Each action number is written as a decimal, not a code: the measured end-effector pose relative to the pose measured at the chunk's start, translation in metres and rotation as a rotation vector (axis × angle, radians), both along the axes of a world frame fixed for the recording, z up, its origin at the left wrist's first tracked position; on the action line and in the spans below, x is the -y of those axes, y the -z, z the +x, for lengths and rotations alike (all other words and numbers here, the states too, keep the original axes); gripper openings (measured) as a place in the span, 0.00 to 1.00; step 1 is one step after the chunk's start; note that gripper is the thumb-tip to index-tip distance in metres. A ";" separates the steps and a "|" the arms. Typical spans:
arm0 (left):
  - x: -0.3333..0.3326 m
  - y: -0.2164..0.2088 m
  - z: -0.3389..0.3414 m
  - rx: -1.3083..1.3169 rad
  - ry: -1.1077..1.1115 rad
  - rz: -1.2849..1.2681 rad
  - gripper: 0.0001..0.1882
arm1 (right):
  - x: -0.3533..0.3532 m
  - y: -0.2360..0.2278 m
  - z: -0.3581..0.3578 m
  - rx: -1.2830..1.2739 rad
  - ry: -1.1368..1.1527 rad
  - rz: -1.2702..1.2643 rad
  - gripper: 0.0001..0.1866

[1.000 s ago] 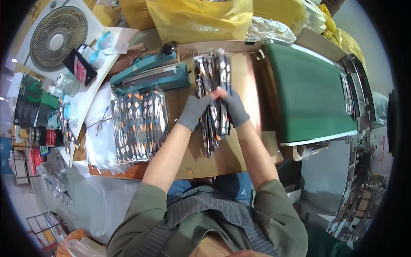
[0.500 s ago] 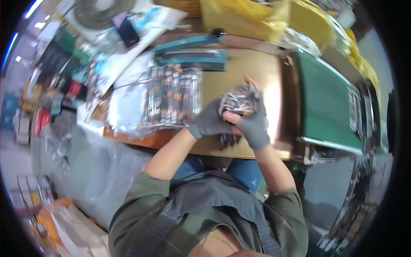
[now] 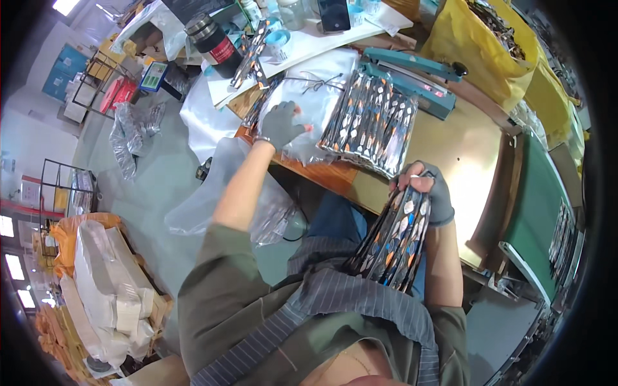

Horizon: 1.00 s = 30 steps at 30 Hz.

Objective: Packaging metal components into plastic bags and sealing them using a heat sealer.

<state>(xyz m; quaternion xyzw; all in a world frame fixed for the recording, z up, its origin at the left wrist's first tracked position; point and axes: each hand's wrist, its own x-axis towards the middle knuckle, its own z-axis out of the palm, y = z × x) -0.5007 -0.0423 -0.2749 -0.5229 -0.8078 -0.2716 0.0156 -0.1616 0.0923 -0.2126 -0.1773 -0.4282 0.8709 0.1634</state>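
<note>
My right hand, in a grey fingerless glove, is closed round one end of a bundle of long dark strips with white, orange and blue patterns. The bundle hangs over the table's front edge toward my apron. My left hand, gloved alike, has its fingers apart and holds nothing that I can see. It is over the left end of the table, beside a pile of clear plastic bags. Between my hands, several similar strip bundles in clear wrapping lie side by side on the table.
Behind the wrapped bundles stands a teal bag sealer with a black-knobbed lever. A green conveyor belt runs at the right. Yellow sacks stand at the back. A thermos and a phone are on the white shelf.
My hands were together round the bundle; now my left hand has let go and reached left to the bags. My right hand holds the bundle lower. The view has turned left.
</note>
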 end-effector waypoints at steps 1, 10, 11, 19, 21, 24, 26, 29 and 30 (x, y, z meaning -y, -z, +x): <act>-0.005 0.009 -0.017 0.078 0.036 -0.070 0.16 | -0.001 0.004 -0.003 -0.012 -0.010 0.074 0.13; -0.030 -0.037 0.062 0.257 0.063 0.514 0.10 | -0.002 -0.002 0.007 0.047 -0.012 -0.008 0.33; -0.032 -0.014 0.047 0.811 0.215 0.521 0.15 | -0.007 0.027 -0.010 -0.008 -0.042 0.100 0.34; -0.059 -0.036 0.149 1.056 -0.081 0.477 0.16 | -0.014 0.047 0.049 0.006 0.282 0.226 0.22; -0.071 -0.065 0.185 1.074 0.119 0.535 0.13 | 0.002 0.017 0.058 -0.060 0.333 0.220 0.23; -0.085 -0.086 0.240 0.695 0.562 0.380 0.14 | -0.007 0.001 0.049 0.192 0.162 0.639 0.20; -0.066 -0.108 0.253 0.472 0.730 0.157 0.16 | -0.016 0.031 0.050 0.012 0.207 0.414 0.19; -0.043 -0.072 0.252 0.335 0.681 0.065 0.18 | 0.004 0.017 0.069 -0.229 0.332 0.349 0.14; -0.037 -0.047 0.255 0.418 0.526 0.162 0.20 | 0.023 0.015 0.077 -0.328 0.335 0.111 0.17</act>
